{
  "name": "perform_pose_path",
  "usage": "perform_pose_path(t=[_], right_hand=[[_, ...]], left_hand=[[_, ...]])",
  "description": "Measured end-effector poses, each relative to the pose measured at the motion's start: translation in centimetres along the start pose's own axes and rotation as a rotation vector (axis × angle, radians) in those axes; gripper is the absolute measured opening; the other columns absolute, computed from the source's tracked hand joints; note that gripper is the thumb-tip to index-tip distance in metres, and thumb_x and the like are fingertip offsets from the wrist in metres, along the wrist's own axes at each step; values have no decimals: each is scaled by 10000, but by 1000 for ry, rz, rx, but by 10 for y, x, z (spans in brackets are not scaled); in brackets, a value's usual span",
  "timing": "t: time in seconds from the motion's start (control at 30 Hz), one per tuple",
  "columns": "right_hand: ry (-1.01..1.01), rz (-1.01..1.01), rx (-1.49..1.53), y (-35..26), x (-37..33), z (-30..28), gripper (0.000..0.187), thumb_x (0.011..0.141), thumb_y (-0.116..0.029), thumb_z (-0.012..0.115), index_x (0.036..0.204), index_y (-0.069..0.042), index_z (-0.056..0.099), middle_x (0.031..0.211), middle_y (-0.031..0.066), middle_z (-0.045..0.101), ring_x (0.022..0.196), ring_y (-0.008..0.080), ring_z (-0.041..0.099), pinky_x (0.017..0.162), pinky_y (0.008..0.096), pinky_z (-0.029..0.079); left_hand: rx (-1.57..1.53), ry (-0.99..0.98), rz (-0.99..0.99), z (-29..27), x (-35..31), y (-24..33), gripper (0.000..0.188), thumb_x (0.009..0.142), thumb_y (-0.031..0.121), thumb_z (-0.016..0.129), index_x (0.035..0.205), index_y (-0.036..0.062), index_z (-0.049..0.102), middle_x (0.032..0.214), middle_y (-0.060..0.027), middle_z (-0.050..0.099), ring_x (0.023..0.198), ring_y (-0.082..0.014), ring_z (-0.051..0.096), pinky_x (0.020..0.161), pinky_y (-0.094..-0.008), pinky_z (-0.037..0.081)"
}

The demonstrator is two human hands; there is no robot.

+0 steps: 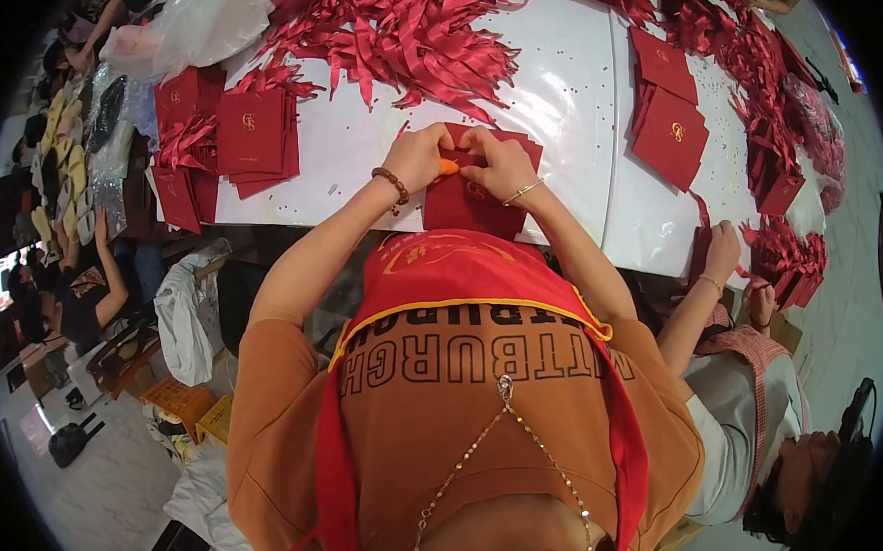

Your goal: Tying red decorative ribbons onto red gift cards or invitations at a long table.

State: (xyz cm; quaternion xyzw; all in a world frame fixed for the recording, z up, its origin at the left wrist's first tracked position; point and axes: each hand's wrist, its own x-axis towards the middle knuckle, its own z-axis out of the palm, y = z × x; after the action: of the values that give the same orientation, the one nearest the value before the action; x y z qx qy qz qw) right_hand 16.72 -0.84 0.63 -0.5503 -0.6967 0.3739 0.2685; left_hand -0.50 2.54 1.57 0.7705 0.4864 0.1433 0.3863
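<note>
On the white table's near edge, in front of my body, lies a small pile of dark red paper bags with a gold emblem. My left hand, with a brown bead bracelet on its wrist, is closed at the top of the upper bag. My right hand pinches the same bag's top edge, close beside the left. A small orange piece shows at my left thumb; whether it is worn or held I cannot tell. The fingertips partly hide what lies between them.
Beyond my hands spreads a big heap of red ribbons. Stacked red bags lie to the left, more red bags to the right. A co-worker's hand works at the table's right edge. Clear plastic wrapping sits far left.
</note>
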Motion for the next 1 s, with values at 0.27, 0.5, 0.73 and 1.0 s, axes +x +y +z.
perform_pose_path(t=[0.27,0.5,0.73,1.0], right_hand=[[102,-74,-538,-10,-19,-2,175,714,-249,634,842,-146,571,706,14,605,691,206,554,717,382,330],[205,-254,-479,-9,-25,4,141,713,-212,623,842,-162,596,707,-1,593,698,182,533,730,372,332],[200,-389,-520,-16,-26,3,141,724,-220,629,853,-171,598,697,-25,568,684,162,519,699,334,319],[170,-238,-377,-11,-29,1,128,743,-220,611,854,-156,608,770,0,613,720,172,557,716,356,315]], left_hand=[[340,15,10,-16,-1,16,234,688,337,666,757,123,604,870,-44,575,892,-239,499,695,-373,382],[343,-379,2,-26,28,-3,254,747,359,564,844,149,670,1126,-69,532,1044,-274,419,803,-441,349],[80,-639,122,-20,53,-17,199,678,198,582,762,30,648,673,-82,619,622,-167,559,545,-288,437],[-410,2,-302,-26,53,-12,283,815,297,518,835,28,602,684,-67,611,652,-174,575,570,-322,428]])
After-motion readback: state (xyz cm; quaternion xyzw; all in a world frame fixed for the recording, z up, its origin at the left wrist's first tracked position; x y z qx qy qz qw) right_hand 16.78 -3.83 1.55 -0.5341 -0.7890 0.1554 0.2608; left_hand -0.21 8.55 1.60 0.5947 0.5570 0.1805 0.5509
